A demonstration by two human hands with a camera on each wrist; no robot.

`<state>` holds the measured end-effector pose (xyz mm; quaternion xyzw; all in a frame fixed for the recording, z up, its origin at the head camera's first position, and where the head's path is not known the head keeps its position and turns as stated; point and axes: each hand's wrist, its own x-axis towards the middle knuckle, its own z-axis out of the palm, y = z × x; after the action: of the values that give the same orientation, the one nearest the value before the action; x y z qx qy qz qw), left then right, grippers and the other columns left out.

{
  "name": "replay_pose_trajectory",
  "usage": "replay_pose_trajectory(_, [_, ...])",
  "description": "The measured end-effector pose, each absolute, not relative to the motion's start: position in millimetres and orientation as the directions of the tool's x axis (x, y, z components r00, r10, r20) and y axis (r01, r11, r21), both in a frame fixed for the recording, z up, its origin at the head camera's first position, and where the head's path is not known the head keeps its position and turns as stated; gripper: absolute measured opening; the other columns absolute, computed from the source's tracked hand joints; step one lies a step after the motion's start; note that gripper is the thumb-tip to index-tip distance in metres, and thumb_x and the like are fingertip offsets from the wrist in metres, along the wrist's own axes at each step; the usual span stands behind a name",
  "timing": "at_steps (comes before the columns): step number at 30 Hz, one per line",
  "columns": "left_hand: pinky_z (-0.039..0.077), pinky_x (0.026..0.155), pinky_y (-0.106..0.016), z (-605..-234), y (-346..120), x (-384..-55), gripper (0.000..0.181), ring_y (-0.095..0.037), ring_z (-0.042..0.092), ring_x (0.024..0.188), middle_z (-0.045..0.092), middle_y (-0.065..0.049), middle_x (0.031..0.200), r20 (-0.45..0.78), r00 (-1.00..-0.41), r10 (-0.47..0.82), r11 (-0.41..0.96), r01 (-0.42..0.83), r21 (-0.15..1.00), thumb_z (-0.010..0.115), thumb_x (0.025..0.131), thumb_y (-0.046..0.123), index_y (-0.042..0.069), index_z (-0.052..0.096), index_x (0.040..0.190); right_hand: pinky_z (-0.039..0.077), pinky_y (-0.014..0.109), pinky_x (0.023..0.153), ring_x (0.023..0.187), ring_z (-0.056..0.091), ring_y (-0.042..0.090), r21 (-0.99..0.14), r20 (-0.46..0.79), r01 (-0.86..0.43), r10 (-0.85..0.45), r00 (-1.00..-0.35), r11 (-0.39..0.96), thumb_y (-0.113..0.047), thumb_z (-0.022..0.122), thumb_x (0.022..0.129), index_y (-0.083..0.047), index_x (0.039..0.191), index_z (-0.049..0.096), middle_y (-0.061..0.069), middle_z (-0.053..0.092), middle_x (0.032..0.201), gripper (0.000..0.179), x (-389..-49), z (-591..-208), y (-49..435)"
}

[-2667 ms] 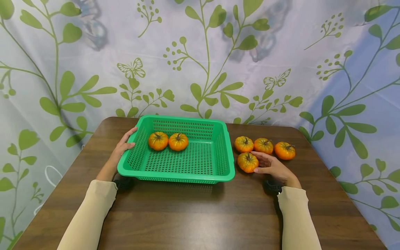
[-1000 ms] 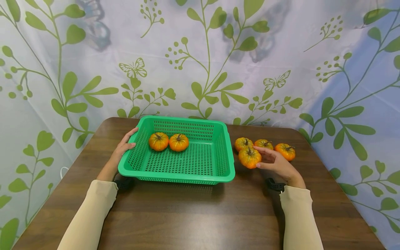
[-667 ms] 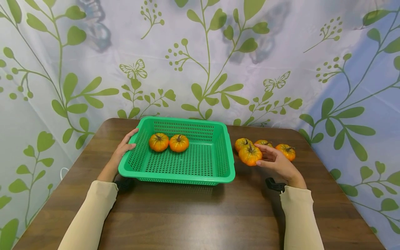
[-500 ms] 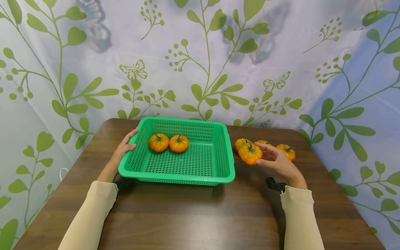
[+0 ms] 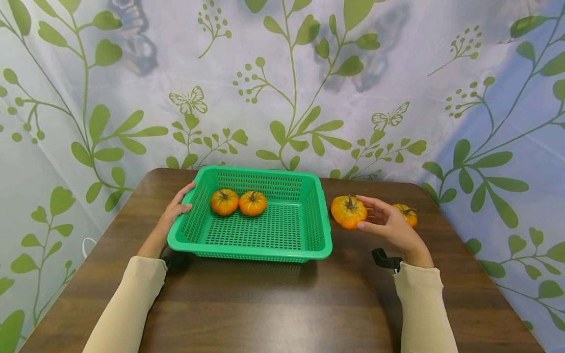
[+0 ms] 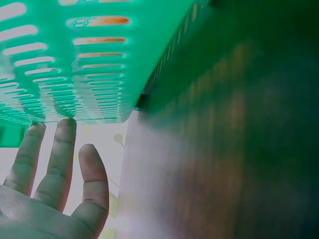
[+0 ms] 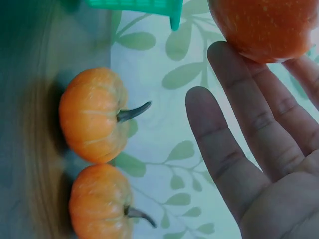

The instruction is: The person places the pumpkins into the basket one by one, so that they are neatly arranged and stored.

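Before pale leaf-printed cloth (image 5: 247,39), above a brown wooden table (image 5: 273,304), the half-curled right hand (image 5: 392,229) pinches a round orange pumpkin (image 5: 347,214); the straight-fingered left hand (image 5: 169,214) touches a green plastic basket (image 5: 251,250).

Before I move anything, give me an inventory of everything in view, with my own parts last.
basket: one, green, on the table
basket pumpkins: two, orange, side by side toward the basket's left rear
held pumpkin: one, orange, in the right hand, right of the basket
table pumpkins: at least two, orange, right of the basket; others may be hidden
table: one, brown, under the basket
backdrop: one, pale with green leaf prints, behind the table
white loop: one, beyond the table's left edge
black devices: two, at the wrists
sleeves: two, beige, on both arms
hands: two, right on held pumpkin, left hand touching basket's left side
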<state>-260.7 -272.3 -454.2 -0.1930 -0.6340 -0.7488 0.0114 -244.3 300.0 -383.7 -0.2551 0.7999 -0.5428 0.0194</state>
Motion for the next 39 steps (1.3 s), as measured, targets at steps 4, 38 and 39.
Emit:
replay_pose_trajectory(4, [0.052,0.093,-0.021,-456.0,-272.9,-261.5,0.060,-0.006,0.058,0.123,0.040,0.000,0.149,0.301,-0.926,0.229,-0.204,0.257,0.945,0.038,0.105,0.003,0.036,0.052,0.153,0.060,0.024,0.090,0.115,0.068,0.005,-0.859,0.266,-0.411,-0.420,-0.868,0.305,0.007,0.072,0.098,0.007,0.157,0.048,-0.009,0.064,0.137,0.063,-241.5,-379.6,291.9])
replay_pose_trajectory(38, [0.054,0.094,-0.023,-452.8,-272.3,-256.1,0.059,-0.007,0.057,0.124,0.027,-0.015,0.162,0.231,-0.946,0.229,-0.164,0.196,0.967,0.038,0.108,0.009,0.032,0.041,0.163,0.056,0.027,0.099,0.119,0.070,0.016,-0.787,0.192,-0.477,-0.579,-0.792,0.392,0.000,0.082,0.093,0.004,0.155,0.055,0.023,0.065,0.144,0.067,-254.9,-322.6,229.2])
replay_pose_trajectory(39, [0.053,0.094,-0.023,-452.3,-272.2,-255.7,0.060,-0.007,0.056,0.125,0.024,-0.017,0.164,0.226,-0.947,0.228,-0.154,0.194,0.969,0.037,0.108,0.010,0.031,0.040,0.164,0.056,0.028,0.100,0.120,0.069,0.017,-0.791,0.181,-0.469,-0.582,-0.793,0.393,-0.001,0.083,0.093,0.003,0.155,0.055,0.022,0.066,0.143,0.068,-255.3,-321.0,227.3])
